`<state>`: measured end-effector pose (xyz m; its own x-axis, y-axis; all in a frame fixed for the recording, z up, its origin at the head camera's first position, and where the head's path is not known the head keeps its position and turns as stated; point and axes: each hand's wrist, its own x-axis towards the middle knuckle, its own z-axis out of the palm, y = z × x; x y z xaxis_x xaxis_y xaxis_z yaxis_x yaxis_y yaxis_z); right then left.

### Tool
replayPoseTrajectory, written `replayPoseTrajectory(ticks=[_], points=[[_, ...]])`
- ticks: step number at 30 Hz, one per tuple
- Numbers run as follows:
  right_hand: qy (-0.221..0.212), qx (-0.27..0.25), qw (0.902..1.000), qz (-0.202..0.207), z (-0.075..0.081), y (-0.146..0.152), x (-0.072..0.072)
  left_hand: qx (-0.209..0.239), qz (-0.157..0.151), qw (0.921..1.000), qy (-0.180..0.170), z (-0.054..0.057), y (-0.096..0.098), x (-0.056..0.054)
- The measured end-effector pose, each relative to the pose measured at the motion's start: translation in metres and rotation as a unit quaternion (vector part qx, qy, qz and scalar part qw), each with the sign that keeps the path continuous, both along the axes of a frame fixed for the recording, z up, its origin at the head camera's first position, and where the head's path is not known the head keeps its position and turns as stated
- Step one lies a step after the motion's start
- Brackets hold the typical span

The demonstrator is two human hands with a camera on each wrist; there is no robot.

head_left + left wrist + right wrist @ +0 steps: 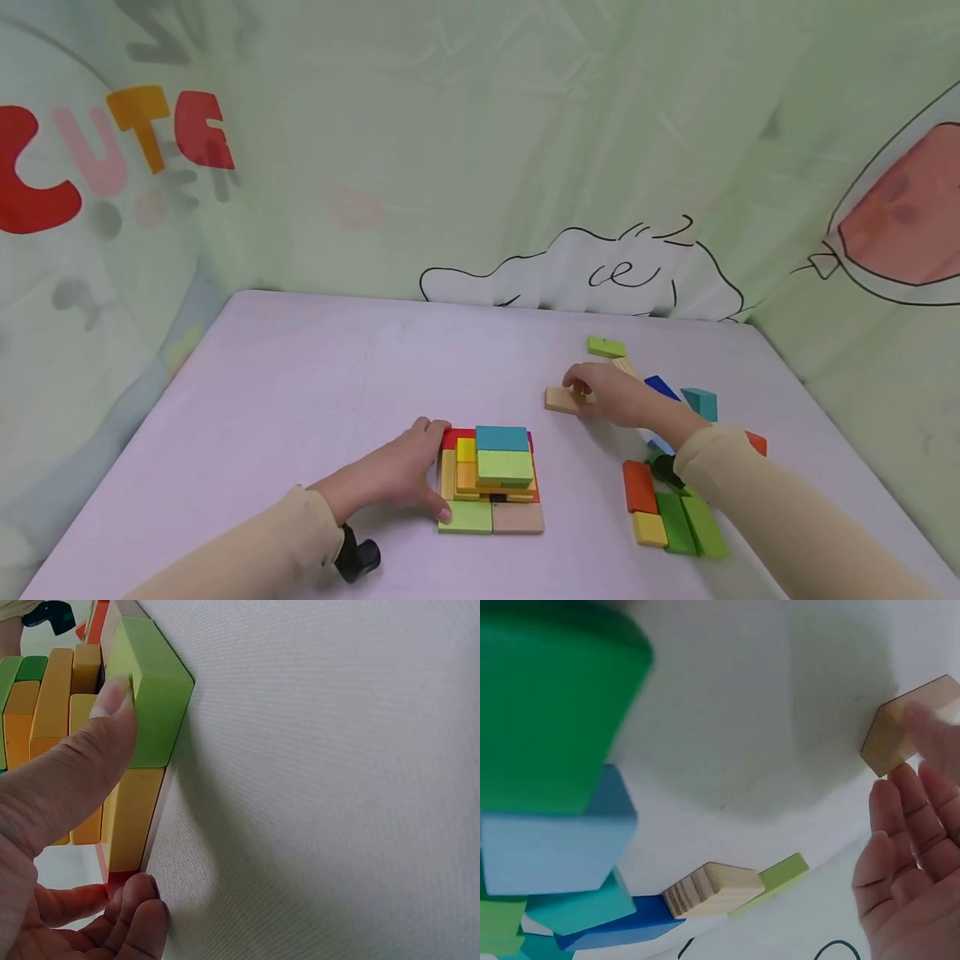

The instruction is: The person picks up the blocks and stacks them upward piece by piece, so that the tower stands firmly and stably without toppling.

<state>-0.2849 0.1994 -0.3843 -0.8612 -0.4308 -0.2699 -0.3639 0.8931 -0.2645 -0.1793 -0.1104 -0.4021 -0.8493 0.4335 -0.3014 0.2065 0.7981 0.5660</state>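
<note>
Lilac table point(337, 358): right grip point(613, 395) pinching wood block point(559, 400), long axis crosswise, end pointing left; left grip point(405, 463) clasping coloured stack point(502, 464).

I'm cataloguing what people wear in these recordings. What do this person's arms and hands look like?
Long beige sleeves with gathered cuffs cover both forearms. A black, stubby, rounded device sits by the left cuff; a black piece, partly hidden, shows by the right one. The left hand and right hand wear no gloves.

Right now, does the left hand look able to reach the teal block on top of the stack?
Probably yes: the left hand touches the stack's side, and nothing visible covers the teal block.
</note>
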Motion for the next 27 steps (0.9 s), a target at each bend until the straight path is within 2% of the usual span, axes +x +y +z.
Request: replayPoseTrajectory(ticks=[3, 7, 12, 15, 19, 24, 27], points=[[0.005, 0.024, 0.9997, -0.003, 0.003, 0.001, 0.005, -0.001, 0.000, 1.0000, 0.002, 0.000, 0.000, 0.000], [0.012, 0.063, 0.9980, -0.001, 0.005, 0.005, 0.005, -0.001, 0.001, 1.0000, 0.001, 0.000, 0.000, 0.000], [0.015, 0.061, 0.9980, -0.004, 0.006, 0.008, 0.005, 0.002, -0.001, 1.0000, 0.000, -0.001, -0.001, 0.000], [0.034, 0.031, 0.9989, -0.005, 0.011, 0.006, 0.011, 0.003, 0.000, 1.0000, -0.001, -0.001, -0.001, 0.000], [0.087, -0.032, 0.9956, 0.013, 0.027, -0.003, 0.028, 0.003, 0.000, 1.0000, 0.001, 0.000, -0.002, 0.000], [0.165, -0.109, 0.9791, 0.049, 0.042, -0.021, 0.054, 0.004, -0.001, 1.0000, 0.001, -0.001, -0.003, 0.000], [0.178, -0.156, 0.9697, 0.063, 0.045, -0.031, 0.065, 0.008, -0.001, 1.0000, -0.002, -0.002, -0.002, 0.000]])
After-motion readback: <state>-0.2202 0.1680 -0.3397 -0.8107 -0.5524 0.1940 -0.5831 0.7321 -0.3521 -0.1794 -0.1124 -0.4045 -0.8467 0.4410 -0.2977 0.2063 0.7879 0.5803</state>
